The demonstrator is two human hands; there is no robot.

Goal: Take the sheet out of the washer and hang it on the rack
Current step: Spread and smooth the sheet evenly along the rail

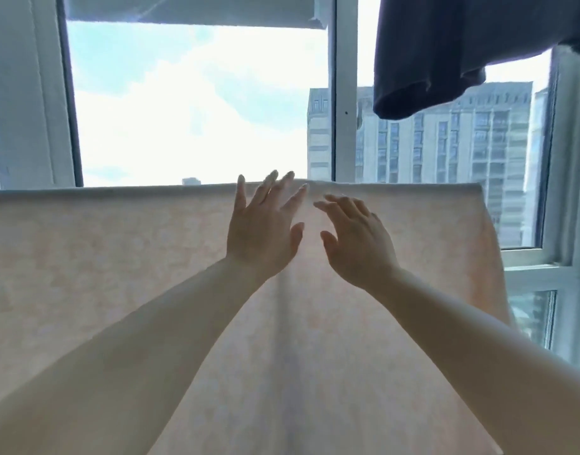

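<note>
A pale pink sheet (101,257) hangs spread out in front of me, draped over a horizontal bar that the cloth hides along its top fold. My left hand (262,231) is raised with straight spread fingers, its fingertips at the sheet's top edge. My right hand (357,238) is beside it, fingers loosely extended, over the cloth just below the fold. Neither hand grips anything. The washer is not in view.
A dark garment (446,50) hangs overhead at the upper right. Behind the sheet is a large window with a white frame (344,93); tall buildings (462,142) and sky show outside. A white wall column stands at the far left.
</note>
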